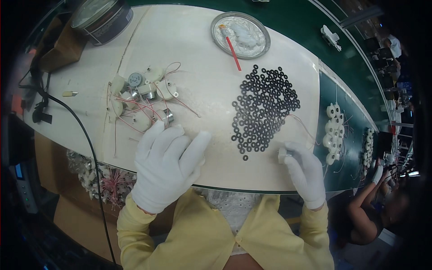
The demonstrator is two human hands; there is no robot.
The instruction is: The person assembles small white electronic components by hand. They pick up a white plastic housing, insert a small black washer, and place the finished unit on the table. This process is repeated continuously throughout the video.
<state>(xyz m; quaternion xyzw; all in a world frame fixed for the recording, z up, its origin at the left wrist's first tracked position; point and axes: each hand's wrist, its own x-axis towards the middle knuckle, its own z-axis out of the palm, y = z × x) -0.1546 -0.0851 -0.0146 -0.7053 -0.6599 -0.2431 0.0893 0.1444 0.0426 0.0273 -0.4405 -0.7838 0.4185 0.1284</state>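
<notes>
My left hand (pixel 165 173), in a white glove, is over the near edge of the white table with fingers apart and nothing seen in them. Its fingertips are close to a pile of small geared motors (pixel 167 90) with white housings, silver cans and thin red and white wires. In my gloved right hand (pixel 307 173), closed between thumb and fingers, is a small motor (pixel 283 154), mostly hidden; a thin wire runs up from near it. Many black rubber rings (pixel 265 105) lie spread between the hands, nearer the right one.
A round metal tray (pixel 215 38) of white grease holds a red stick (pixel 234 55) at the far side. Finished-looking white motors (pixel 333 135) line the green belt (pixel 326 90) at right. A tub (pixel 108 27), black cable (pixel 85 130) and box of wired parts (pixel 108 180) are left. A co-worker (pixel 366 216) sits right.
</notes>
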